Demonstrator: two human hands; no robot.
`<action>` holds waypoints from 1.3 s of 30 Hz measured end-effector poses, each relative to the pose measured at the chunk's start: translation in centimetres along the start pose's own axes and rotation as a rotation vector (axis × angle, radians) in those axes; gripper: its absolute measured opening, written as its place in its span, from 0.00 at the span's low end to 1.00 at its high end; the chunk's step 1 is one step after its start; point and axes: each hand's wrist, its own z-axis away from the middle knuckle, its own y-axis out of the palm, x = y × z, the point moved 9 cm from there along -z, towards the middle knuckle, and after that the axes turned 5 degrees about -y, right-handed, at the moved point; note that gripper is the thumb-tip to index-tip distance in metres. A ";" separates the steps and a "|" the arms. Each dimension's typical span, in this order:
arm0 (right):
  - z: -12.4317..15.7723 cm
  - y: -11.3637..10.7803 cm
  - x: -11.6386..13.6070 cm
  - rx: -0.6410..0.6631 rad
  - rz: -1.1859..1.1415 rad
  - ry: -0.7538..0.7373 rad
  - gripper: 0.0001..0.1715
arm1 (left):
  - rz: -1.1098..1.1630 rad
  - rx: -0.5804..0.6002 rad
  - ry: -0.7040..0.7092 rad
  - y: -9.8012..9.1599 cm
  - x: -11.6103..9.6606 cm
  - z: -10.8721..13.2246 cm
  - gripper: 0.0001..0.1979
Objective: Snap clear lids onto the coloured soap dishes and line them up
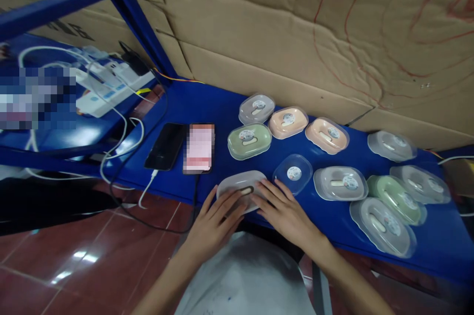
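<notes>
A grey oval plastic dish (237,180) lies in front of me near the table's front edge, without a clear lid on it. It has a pale slotted piece (245,190) in its middle. My left hand (218,216) rests over the dish's left and near part, fingers stretched and apart. On the right end lie the fingertips of my right hand (283,211), also spread. Just beyond the right fingers is a loose clear lid (301,169) with a round white sticker. The dish's near edge is partly hidden by my hands.
Several lidded dishes, including a green one (250,142), a peach one (289,122) and a grey one (340,184), stand on the blue table (207,102). Left are a dark phone (166,147), a lit phone (200,149) and a power strip (111,95) with cables. Cardboard (259,28) walls the back.
</notes>
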 end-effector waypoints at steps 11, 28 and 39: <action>1.8 -1.4 -3.5 -0.102 0.059 0.277 0.35 | 0.092 -0.019 -0.144 0.3 1.6 0.7 0.21; 6.6 -1.7 -3.7 -0.302 -0.337 0.480 0.34 | 0.493 0.272 -0.312 1.4 2.8 -2.1 0.24; 2.2 -2.3 -1.3 -0.063 -0.296 -0.021 0.24 | 0.591 0.412 -0.294 3.4 2.8 -4.8 0.53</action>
